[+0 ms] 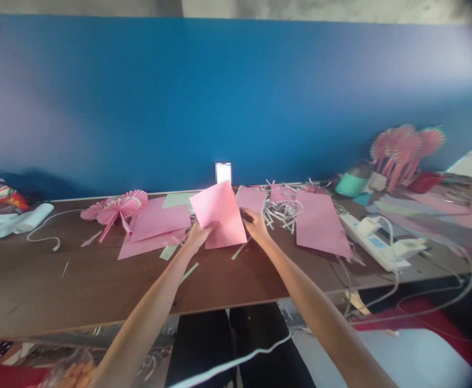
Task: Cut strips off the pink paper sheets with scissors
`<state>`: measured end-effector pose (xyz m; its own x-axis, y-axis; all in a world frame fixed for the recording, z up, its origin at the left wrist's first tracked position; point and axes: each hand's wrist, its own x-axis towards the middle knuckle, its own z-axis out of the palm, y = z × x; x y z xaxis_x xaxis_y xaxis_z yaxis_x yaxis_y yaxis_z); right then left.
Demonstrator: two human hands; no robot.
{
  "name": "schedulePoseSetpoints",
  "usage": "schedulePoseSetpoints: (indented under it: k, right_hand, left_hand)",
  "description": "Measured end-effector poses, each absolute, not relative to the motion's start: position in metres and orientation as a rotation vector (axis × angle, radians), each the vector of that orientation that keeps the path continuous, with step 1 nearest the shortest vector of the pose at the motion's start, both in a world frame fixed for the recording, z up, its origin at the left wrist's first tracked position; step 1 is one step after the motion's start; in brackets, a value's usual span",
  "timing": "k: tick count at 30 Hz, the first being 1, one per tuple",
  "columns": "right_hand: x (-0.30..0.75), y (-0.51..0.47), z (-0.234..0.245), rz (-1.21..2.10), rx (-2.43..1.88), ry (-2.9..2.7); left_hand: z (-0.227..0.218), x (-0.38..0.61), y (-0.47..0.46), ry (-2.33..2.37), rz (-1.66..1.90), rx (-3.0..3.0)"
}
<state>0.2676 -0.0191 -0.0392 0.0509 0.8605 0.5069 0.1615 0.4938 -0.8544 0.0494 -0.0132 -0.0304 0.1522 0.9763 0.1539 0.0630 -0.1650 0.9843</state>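
Closest to me are two legs in dark trousers (202, 345), with a white cable (236, 360) running across in front of them. Just beyond is the front of the brown table (130, 293), and both forearms reach over it. A few pale green strips (189, 272) lie on the wood near the wrists.

Past those, I have the pink sheet (221, 213) tilted up above the middle of the table. My left hand (200, 235) has its fingers clamped on the lower left edge, thumb on the near face. My right hand (255, 225) is by the right edge; something dark shows at its fingers, too small to make out, and I cannot tell whether they are closed on it or on the paper.

To the left I see overlapping pink papers (161, 221) and, beside them, pleated pink fans (118, 209). To the right, a tangle of white strips (286, 211) lies next to a flat pink rectangle (320, 223), with a white power strip (375, 242) beyond its right side. Farther back, a lit phone (223, 172) stands upright behind the sheet, before a blue panel (219, 97).
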Motion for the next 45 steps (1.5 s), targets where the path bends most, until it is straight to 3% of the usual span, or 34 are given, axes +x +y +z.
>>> schedulePoseSetpoints:
  k: [45]
  right_hand:
    - [0.268, -0.0189, -0.0362, 0.642, -1.0, -1.391]
  left_hand:
    - [-0.039, 0.0472, -0.0072, 1.092, 1.106, 1.596]
